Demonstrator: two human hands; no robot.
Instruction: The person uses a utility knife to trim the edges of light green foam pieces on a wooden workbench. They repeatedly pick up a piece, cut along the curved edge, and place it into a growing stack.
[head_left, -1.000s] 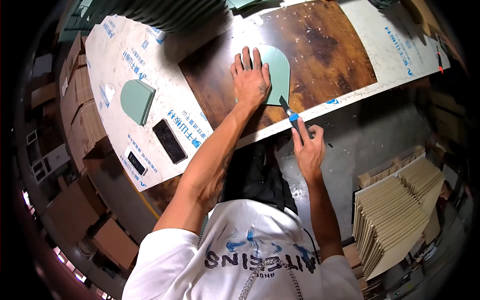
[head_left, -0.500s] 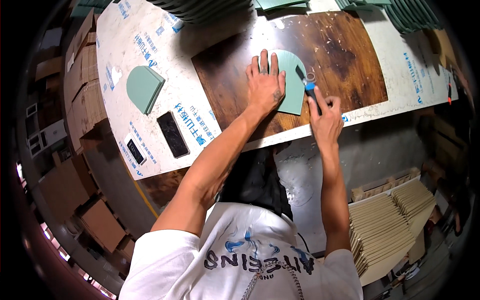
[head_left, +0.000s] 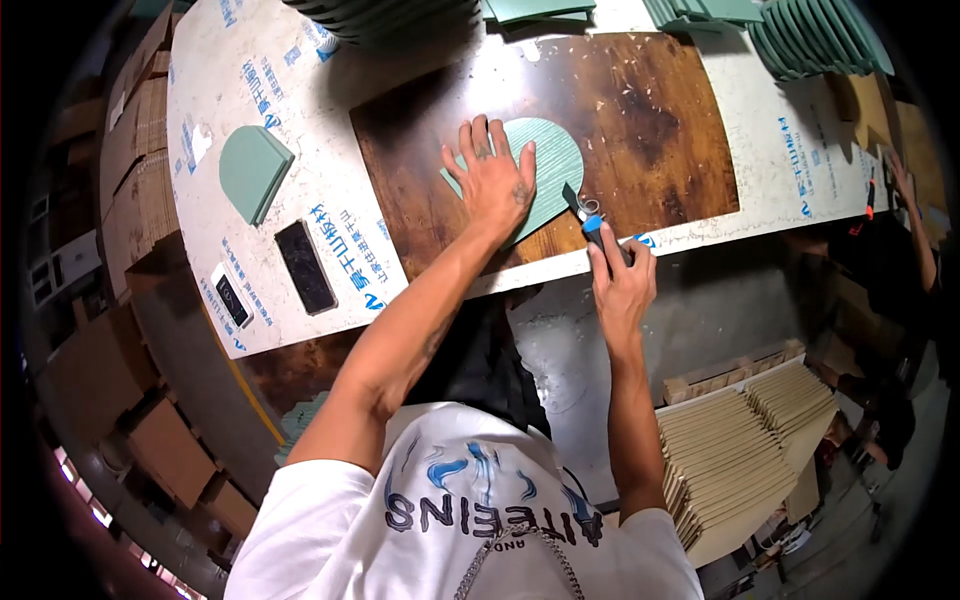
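The table [head_left: 765, 125] before me carries a brown board [head_left: 650, 120]. On the board: a green panel [head_left: 556, 165]. Left of the board: a green stack [head_left: 252, 175]. The left hand [head_left: 495, 188], fingers spread, lies over the panel, obscuring part. The right hand [head_left: 622, 282] clasps a knife [head_left: 593, 229] at the panel's edge. Phone [head_left: 306, 267] and device [head_left: 232, 297]: left of the board.

Near the worktop's [head_left: 765, 165] front edge, the green panel [head_left: 555, 165] looks finely ridged; the brown board [head_left: 655, 120] beneath is wood-grained (glossy along its back edge).
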